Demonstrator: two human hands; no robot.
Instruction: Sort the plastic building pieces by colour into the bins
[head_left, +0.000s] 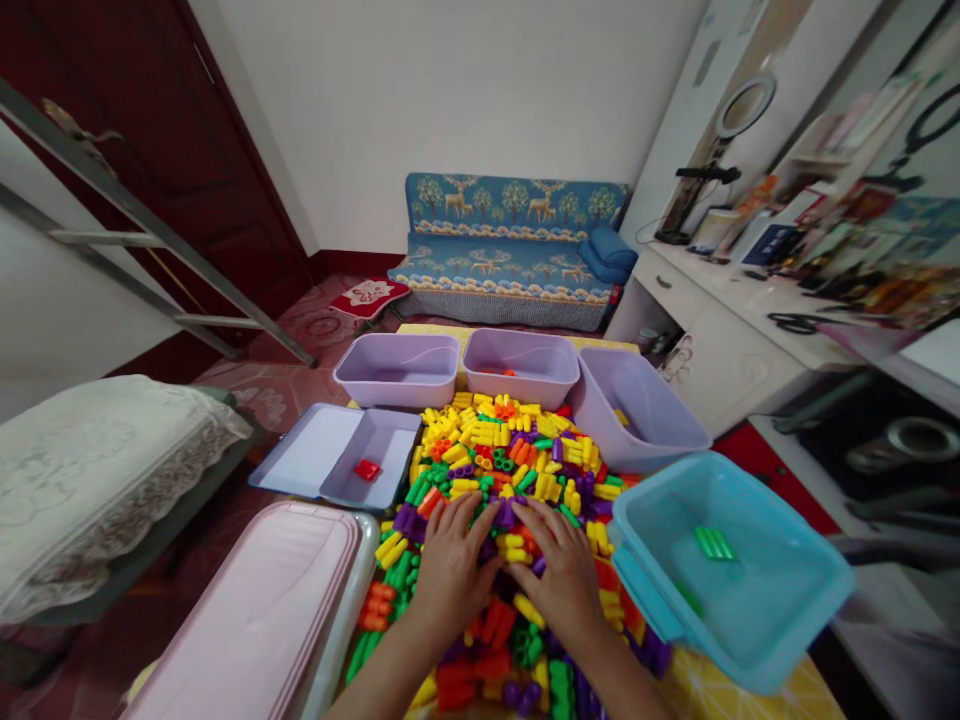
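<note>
A large heap of plastic bullet-shaped building blocks [484, 432] in yellow, green, purple, orange and red covers the middle of the table. Both hands rest on its near part. My left hand [455, 560] lies palm down with its fingers apart, the fingertips among the blocks. Close beside it, my right hand [559, 565] is also palm down with fingers spread. Between the two hands a purple block [507, 513] and some yellow blocks show. What lies under the palms is hidden, and neither hand visibly grips a block.
Behind the heap stand three lilac bins [397, 375], with a few blocks visible in two. A teal bin [750, 570] with green blocks is at right. Left are an opened lilac box [382, 440] holding a red block and a pink-lidded container [262, 610]. Beyond is a blue-covered sofa [510, 260].
</note>
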